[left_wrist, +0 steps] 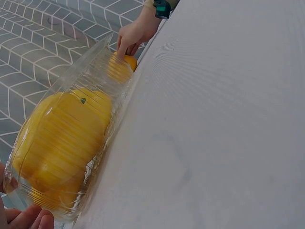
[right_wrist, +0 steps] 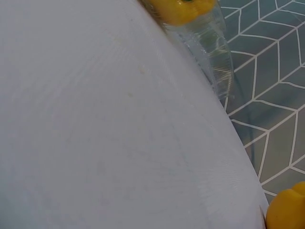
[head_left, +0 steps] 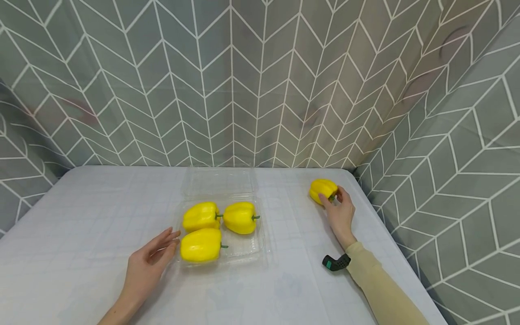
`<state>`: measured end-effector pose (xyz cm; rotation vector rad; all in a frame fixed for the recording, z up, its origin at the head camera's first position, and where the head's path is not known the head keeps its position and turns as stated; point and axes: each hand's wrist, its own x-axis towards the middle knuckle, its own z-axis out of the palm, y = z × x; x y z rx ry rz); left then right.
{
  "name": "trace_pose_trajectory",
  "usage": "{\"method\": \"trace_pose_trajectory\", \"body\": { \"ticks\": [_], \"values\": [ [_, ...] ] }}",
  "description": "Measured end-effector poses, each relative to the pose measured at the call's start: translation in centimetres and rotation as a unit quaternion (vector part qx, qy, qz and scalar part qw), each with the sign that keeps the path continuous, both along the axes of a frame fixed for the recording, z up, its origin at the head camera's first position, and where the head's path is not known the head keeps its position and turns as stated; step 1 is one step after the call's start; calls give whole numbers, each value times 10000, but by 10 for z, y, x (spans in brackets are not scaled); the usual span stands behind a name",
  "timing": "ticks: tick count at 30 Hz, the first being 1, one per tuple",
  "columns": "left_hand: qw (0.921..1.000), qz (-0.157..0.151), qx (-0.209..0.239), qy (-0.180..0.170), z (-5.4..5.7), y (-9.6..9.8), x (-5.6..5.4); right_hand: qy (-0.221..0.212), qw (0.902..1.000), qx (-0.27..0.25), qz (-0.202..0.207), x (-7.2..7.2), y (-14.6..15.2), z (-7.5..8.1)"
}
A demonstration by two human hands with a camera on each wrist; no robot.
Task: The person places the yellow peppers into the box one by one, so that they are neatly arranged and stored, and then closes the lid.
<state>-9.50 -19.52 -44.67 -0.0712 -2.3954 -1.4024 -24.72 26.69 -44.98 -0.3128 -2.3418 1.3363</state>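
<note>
A clear plastic clamshell container (head_left: 243, 250) lies with its lid (head_left: 219, 183) folded back. Three yellow bell peppers (head_left: 201, 245) sit inside it, stems pointing right. My left hand (head_left: 147, 264) is at the container's left side, fingers loosely bent and fingertips right at the wall; the left wrist view shows these fingertips (left_wrist: 35, 218) by the plastic edge. At the far right of the table my right hand (head_left: 340, 212) grips another yellow bell pepper (head_left: 322, 189) by its stem end, between thumb and fingers. Only part of that pepper (right_wrist: 287, 210) shows in the right wrist view.
A white cloth (head_left: 101, 203) covers the table. Behind it and along the right hangs a grey curtain (head_left: 243, 90) with a white herringbone pattern. A black band with a device (head_left: 336, 262) is on the right wrist, by a beige sleeve (head_left: 378, 280).
</note>
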Motion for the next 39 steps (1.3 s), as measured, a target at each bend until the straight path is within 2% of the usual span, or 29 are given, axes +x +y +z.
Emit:
{"method": "trace_pose_trajectory", "body": {
  "ticks": [11,32,39],
  "values": [
    [9999,-26,99,17,-1,0,0,-44,9998,-150,-82,7,-5,-1],
    [10000,26,72,22,-1,0,0,204,9986,-329,354,25,-26,-4],
    [10000,56,31,-22,-1,0,-1,268,9978,-347,500,33,-38,0]
  ]
}}
